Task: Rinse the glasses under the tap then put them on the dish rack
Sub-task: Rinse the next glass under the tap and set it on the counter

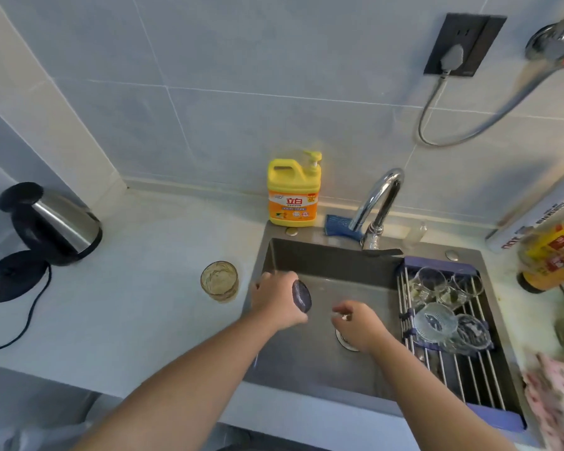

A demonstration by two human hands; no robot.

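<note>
One gripped glass (302,296) (left hand (275,301))

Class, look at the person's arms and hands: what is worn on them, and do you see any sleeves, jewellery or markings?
The left arm and right arm are bare to the frame's edge; no sleeves show. The left hand and right hand wear no gloves, and no watch, bracelet or marking is visible.

Your pale grey desk (144,307) is carrying an amber ribbed glass (219,281), a steel kettle (57,222) and a round black base (10,276).
</note>
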